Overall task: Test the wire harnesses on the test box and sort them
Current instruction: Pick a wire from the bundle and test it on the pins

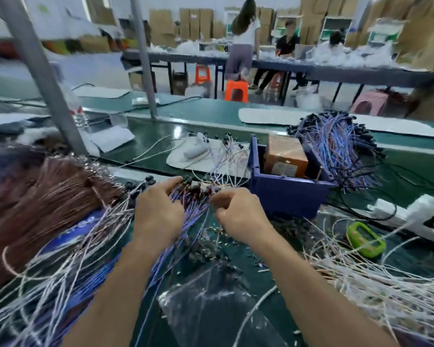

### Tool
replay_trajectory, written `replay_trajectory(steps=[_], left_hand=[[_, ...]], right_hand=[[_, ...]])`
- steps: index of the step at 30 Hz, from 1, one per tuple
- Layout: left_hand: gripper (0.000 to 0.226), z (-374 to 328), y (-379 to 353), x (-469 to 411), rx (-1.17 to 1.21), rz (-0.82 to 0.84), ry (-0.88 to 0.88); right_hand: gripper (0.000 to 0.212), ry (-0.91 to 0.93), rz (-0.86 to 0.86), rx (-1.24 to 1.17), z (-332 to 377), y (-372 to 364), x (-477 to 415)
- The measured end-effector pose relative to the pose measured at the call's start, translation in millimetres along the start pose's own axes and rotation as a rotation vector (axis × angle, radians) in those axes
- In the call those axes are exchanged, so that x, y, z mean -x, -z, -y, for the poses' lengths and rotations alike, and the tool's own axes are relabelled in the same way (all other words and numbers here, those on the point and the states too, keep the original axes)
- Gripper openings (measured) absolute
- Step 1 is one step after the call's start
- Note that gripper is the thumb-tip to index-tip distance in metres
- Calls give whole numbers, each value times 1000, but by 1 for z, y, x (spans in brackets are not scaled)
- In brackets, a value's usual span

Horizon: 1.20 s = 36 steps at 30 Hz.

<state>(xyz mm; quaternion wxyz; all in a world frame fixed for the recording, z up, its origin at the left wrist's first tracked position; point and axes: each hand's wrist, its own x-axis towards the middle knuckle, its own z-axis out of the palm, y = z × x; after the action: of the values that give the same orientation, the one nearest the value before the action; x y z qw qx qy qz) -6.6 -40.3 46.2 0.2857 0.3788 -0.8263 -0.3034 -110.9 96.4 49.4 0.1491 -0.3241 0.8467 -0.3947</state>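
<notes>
the wire harnesses (197, 209), light, limp and easily tangled, are held mid-table (421, 169) by the front edge, bundled under the curled left hand (158, 211), one plug (214, 190) pinched by the right hand (238, 212), the stiff plugs judged the best hold.

The left hand (158, 216) is lying over the harnesses (194, 209), fingers reaching toward twelve o'clock. The right hand (238, 211) is pinching their connector ends. At two o'clock from the hands, a bin (286, 196) is holding a box (283, 151).
</notes>
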Motion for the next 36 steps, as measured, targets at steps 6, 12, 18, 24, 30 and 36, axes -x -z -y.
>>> replay_trajectory(steps=[6, 12, 18, 24, 30, 36], left_hand=[[54, 35, -4, 7, -159, -170, -137], [29, 37, -18, 12, -272, -177, -269], [75, 34, -20, 12, -221, -129, -120], [50, 49, -18, 9, -222, -34, -139], [31, 50, -20, 5, -152, -38, -108], [40, 50, -14, 1, -41, -23, -25]], right_hand=[[44, -24, 93, 150, 11, -24, -22], [43, -88, -59, 185, 18, -47, -52], [50, -201, -168, 258, 40, -76, -74], [34, -244, -220, 182, 33, -68, -82], [35, -211, -85, 293, 40, -60, -102], [15, -320, -124, -250, 43, -53, -110]])
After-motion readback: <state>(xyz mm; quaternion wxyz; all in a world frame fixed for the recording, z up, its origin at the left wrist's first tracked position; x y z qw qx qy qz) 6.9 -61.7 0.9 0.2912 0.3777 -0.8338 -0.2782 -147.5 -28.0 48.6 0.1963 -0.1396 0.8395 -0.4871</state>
